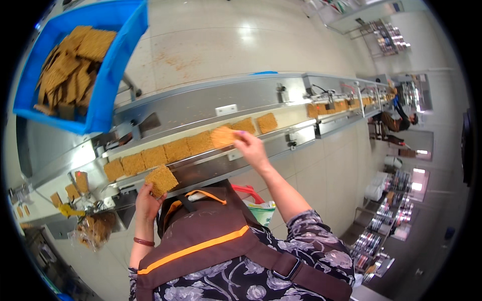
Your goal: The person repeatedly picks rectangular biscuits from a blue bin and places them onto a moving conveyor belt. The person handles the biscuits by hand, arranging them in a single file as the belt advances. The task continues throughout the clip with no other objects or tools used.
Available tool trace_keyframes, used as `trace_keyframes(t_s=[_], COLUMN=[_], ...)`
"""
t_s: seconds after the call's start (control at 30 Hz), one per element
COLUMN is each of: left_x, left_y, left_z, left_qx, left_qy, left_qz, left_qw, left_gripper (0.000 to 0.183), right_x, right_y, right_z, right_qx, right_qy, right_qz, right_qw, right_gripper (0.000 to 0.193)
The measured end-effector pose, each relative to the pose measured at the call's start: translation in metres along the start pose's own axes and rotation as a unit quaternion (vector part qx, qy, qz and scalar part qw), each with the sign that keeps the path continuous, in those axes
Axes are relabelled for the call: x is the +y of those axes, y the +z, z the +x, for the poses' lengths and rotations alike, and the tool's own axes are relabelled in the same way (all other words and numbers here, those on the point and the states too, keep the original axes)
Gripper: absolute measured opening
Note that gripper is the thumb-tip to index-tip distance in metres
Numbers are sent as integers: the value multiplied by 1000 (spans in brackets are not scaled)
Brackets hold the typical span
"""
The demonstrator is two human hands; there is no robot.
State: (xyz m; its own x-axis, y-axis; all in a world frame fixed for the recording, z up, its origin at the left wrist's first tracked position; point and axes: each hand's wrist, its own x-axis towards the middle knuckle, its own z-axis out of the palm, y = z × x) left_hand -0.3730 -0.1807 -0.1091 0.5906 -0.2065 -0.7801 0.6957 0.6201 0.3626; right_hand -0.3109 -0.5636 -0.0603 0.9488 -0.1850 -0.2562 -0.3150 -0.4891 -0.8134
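Note:
My left hand (147,201) grips a square brown slice (161,180) by its lower left edge, in front of the conveyor's near rail. The slice has a rough, crumbly face and looks like bread or cake. Over the belt, my right hand (249,149) pinches the right edge of a lighter orange-brown slice (224,136), slightly blurred. Similar brown slices lie in a row on the pale conveyor belt (288,119); several sit close together left of my right hand, such as this slice (176,149). To its right lies a separate slice (267,122).
A blue crate (103,98) heaped with brown pieces (75,65) stands at the far left. Metal rails (201,168) edge the belt. At lower left hangs a clear bag (95,231) of brown pieces. Another person (396,120) is farther down the line. Racks (376,231) stand at right.

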Motion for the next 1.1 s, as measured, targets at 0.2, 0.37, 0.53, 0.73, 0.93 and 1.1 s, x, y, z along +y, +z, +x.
trace_keyframes(t_s=[0.2, 0.37, 0.53, 0.73, 0.93, 1.1], left_x=[-27, -56, -76, -77, -77, -68], left_y=[92, 152, 184, 212, 194, 152], left_z=[31, 48, 57, 69, 71, 61], left_qx=[-16, -33, -48, -36, -15, 41], left_qy=[-24, -50, -52, -29, 13, 82], left_qz=[84, 114, 90, 49, 39, 107], left_qw=[996, 992, 993, 998, 999, 990], left_gripper=[31, 34, 32, 30, 27, 24], right_x=[150, 293, 267, 138, 65, 43], right_y=[-200, -282, -265, -127, -3, 28], right_z=[55, 106, 110, 73, 21, 21], right_qx=[268, 255, 322, 78, -173, -277], right_qy=[56, 89, 7, -41, -3, 77], right_qz=[-93, -24, -440, -91, 141, 220], right_qw=[957, 963, 838, 992, 975, 932], right_gripper=[35, 37, 31, 21, 32, 21])
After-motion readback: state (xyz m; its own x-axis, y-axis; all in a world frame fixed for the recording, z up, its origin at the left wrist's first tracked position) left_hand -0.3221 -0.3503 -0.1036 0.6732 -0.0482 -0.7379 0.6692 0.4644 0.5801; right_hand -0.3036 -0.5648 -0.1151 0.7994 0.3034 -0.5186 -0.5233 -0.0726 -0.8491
